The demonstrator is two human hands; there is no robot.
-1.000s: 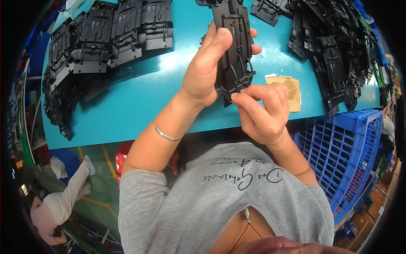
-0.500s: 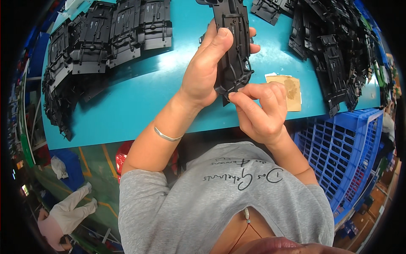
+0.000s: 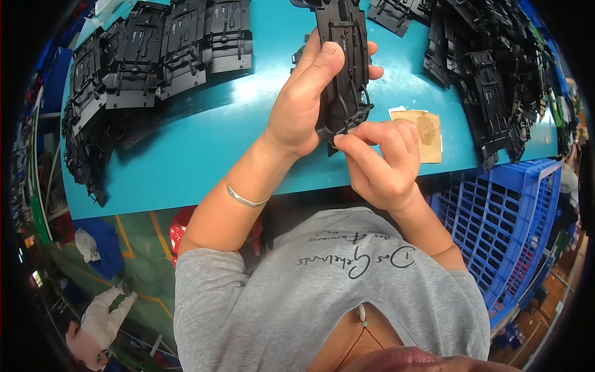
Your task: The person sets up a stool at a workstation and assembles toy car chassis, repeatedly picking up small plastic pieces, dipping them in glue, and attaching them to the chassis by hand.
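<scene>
A long black moulded plastic part (image 3: 343, 62) with ribs and a thin black cable along it is held up over the table, its lower end toward me. My left hand (image 3: 302, 93) wraps round it from the left, thumb across its front and fingertips showing past its right side. At the lower end my right hand (image 3: 385, 155) has thumb and forefinger pinched together against the part's corner, close to the cable's bend. Whatever tiny piece lies between those fingertips is hidden.
Similar black parts (image 3: 180, 46) stand in an overlapping row at the table's left, with a larger heap (image 3: 489, 93) at the right. A stained brown card (image 3: 427, 133) lies on the turquoise table (image 3: 204, 136). A blue plastic crate (image 3: 489, 229) is beside me; another person (image 3: 99, 328) is behind at left.
My hands and the black plastic part have barely shifted; the right hand's pinch stays at its lower end. The person at the lower left has moved slightly.
</scene>
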